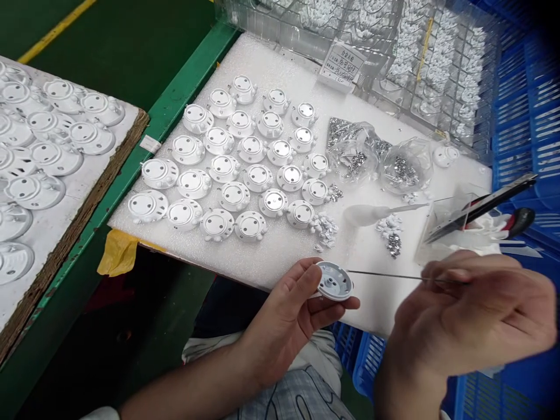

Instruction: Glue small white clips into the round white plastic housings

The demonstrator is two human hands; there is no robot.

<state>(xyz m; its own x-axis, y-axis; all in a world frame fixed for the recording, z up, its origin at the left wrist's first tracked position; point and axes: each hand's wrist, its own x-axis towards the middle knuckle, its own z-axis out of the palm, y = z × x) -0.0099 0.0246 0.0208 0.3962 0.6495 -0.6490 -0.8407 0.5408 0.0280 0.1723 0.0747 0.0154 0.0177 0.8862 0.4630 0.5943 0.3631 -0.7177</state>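
My left hand (301, 297) is closed around the edge of a round white plastic housing (335, 281), its hollow inside facing up. In my right hand (472, 309) is a long thin metal rod (385, 274), pinched between the fingers. The rod's far end reaches the rim of the housing; whether it touches cannot be made out. On the white foam sheet (245, 262) beyond stand rows of similar white housings (249, 226) with two dark dots each. Small white parts (324, 230) lie in a pile close to my left hand.
Plastic bags of small metal parts (400, 169) and a white squeeze bottle (363, 214) stand on the foam. A clear holder with tweezers (481, 207) is at the right. Compartment trays (437, 70) line the back; blue crates (525, 116) flank the right. More housings (52, 157) fill the left board.
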